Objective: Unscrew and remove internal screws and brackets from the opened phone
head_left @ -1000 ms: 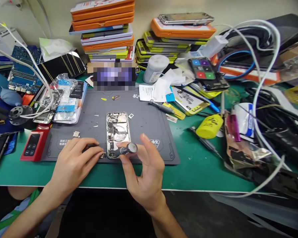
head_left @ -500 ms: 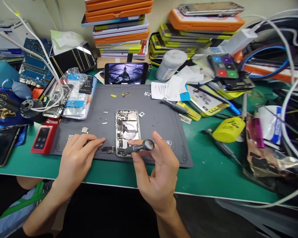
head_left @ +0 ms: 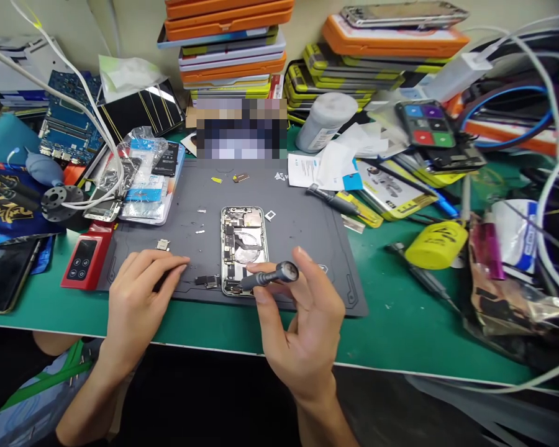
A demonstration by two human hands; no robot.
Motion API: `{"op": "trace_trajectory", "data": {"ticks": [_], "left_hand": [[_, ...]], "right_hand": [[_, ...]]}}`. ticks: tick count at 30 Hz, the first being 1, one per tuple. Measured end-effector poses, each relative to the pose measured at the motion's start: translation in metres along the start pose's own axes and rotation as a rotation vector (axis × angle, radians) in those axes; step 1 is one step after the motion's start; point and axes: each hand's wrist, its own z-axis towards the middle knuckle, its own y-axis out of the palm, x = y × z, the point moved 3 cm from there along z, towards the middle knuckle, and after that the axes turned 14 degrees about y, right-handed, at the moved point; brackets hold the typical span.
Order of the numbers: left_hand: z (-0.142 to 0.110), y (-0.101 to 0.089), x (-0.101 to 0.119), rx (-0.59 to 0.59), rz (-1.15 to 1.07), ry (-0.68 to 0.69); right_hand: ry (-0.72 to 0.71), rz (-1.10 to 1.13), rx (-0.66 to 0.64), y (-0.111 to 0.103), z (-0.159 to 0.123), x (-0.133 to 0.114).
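My right hand grips a dark grey screwdriver between thumb and fingers. The shaft slants down to the lower end of an opened phone, whose inner parts lie bare; the tip is hard to make out. On the grey mat, left of the phone, lies a small dark phone part. My left hand rests at the mat's front left, index finger stretched out and thumb apart, short of that part. A metal card-reader piece lies just beyond its fingers.
A SIM tray and tiny loose pieces lie on the mat. At left stands a red device. Behind are a propped phone, blurred out, and stacked boxes. A yellow roll and cables crowd the right.
My left hand has drawn back leftward from the small dark part, leaving it beside the phone. The screwdriver stays over the phone's lower end. The whole view has shifted.
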Motion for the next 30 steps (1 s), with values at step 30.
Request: {"op": "trace_trajectory", "data": {"ticks": [30], "left_hand": [[-0.001, 0.015, 0.048, -0.056, -0.038, 0.053]], "right_hand": [[-0.034, -0.012, 0.299, -0.049, 0.024, 0.019]]}}
